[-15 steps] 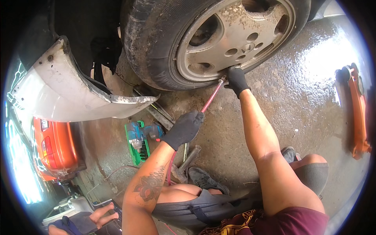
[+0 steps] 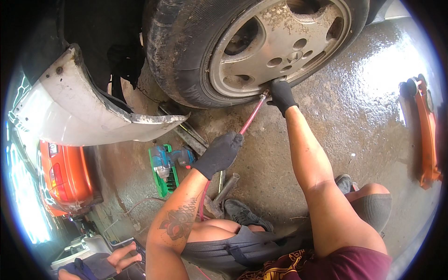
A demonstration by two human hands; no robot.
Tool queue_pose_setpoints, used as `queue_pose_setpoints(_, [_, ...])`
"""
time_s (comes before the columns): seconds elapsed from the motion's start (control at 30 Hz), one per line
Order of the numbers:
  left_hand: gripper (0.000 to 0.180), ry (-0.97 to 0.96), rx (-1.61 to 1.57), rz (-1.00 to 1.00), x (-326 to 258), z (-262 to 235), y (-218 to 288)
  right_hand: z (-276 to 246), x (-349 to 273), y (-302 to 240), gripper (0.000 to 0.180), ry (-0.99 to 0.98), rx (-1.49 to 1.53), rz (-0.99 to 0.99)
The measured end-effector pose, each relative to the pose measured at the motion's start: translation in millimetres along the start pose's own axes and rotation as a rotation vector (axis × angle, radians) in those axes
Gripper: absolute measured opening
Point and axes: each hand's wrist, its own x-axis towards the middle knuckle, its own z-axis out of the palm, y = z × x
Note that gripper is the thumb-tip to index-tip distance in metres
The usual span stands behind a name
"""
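In a black glove, my left hand [image 2: 218,155] is closed around a red air hose [image 2: 252,117]. From it the hose runs up to a metal fitting [image 2: 264,94] at the lower edge of the wheel rim [image 2: 275,42]. My right hand [image 2: 283,96], gloved too, is curled against the rim just right of that fitting. Its fingertips are hidden, so what they grip does not show. The silver alloy rim is dirty and sits in a worn black tyre [image 2: 177,51]. Behind my left forearm, more red hose [image 2: 202,201] hangs down.
A cordless impact wrench [image 2: 171,157] lies on a green socket tray [image 2: 163,186] beside a hammer [image 2: 223,193]. A loose white body panel [image 2: 84,107] juts in at left. An orange floor jack [image 2: 427,135] lies right. An orange car [image 2: 67,177] and another person's legs [image 2: 122,259] show far left.
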Motion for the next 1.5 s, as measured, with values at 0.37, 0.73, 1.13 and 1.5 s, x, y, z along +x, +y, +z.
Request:
queue_pose_setpoints(0.37, [0.041,-0.013,0.002,-0.012,-0.6,-1.0,2.4,-1.4,-2.5,0.3,0.04,0.032,-0.039,-0.073])
queue_pose_setpoints(0.73, [0.039,-0.045,-0.047,0.001,2.2,-0.4,0.9,5.5,3.7,10.7,0.037,-0.033,-0.075,-0.02])
queue_pose_setpoints(1.13, [0.042,-0.031,-0.019,0.007,0.4,-0.3,0.8,-4.2,3.0,3.7,0.043,-0.081,-0.318,-0.093])
queue_pose_setpoints(1.5, [0.042,-0.064,-0.029,-0.036,-2.7,-5.6,10.2,-15.2,-1.5,-9.2,0.037,-0.098,-0.174,-0.012])
